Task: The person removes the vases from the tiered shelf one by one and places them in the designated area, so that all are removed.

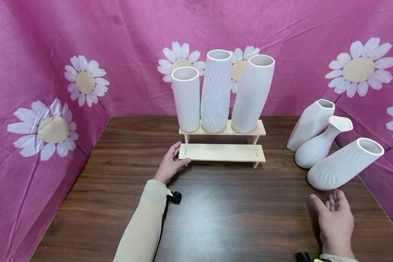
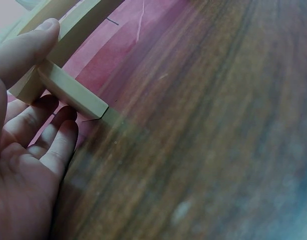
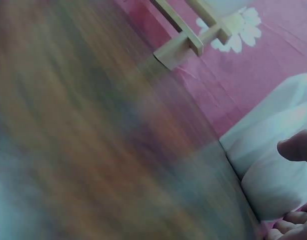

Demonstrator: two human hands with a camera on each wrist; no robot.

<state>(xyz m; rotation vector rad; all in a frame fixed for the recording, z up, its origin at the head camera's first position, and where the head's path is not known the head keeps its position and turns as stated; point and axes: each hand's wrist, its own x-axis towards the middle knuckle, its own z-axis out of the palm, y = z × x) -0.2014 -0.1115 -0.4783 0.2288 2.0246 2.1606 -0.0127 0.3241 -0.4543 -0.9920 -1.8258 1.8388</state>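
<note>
A two-tier wooden stand [image 1: 222, 153] is on the table. My left hand [image 1: 169, 165] holds the left end of its lower board, thumb [image 2: 46, 37] on the front edge and fingers around the end. Three tall white vases stand along the upper board: a ribbed one [image 1: 186, 102], a wavy one [image 1: 216, 94] and a smoother one [image 1: 253, 96]. My right hand [image 1: 337, 222], palm up with fingers loosely bent, is just in front of a white vase [image 1: 344, 165] with a rippled base. In the right wrist view its thumb [image 3: 298, 147] overlaps that vase.
Beside the rippled vase, at the table's right, are a narrow-necked white vase [image 1: 319, 145] and an angular white vase [image 1: 309, 125]. Pink cloth [image 1: 134, 54] with printed daisies hangs behind and at both sides of the brown wooden table [image 1: 216, 218].
</note>
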